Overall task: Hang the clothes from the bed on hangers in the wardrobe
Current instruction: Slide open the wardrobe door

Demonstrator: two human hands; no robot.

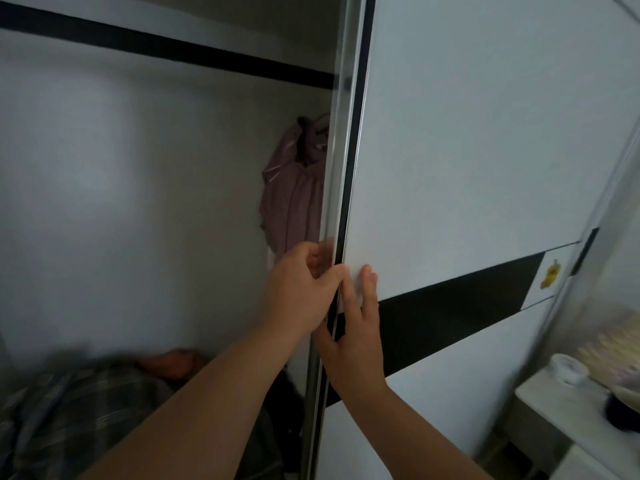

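Observation:
The white sliding wardrobe door (467, 150) with a black band fills the right half of the view. My left hand (301, 289) grips its metal edge, fingers curled round the frame. My right hand (356, 327) lies flat against the door's front, fingers straight, just right of that edge. Inside the open wardrobe a pink garment (294, 192) hangs on a dark hanger, partly hidden behind the door edge. A plaid grey cloth (76, 417) and something orange (169, 365) lie on the wardrobe floor at the lower left.
The wardrobe's white back wall (138, 202) and a black shelf edge (166, 46) lie above left. A white bedside table (581, 417) at the lower right carries a small white cup (568, 370) and a dark vase of pale flowers (620, 358).

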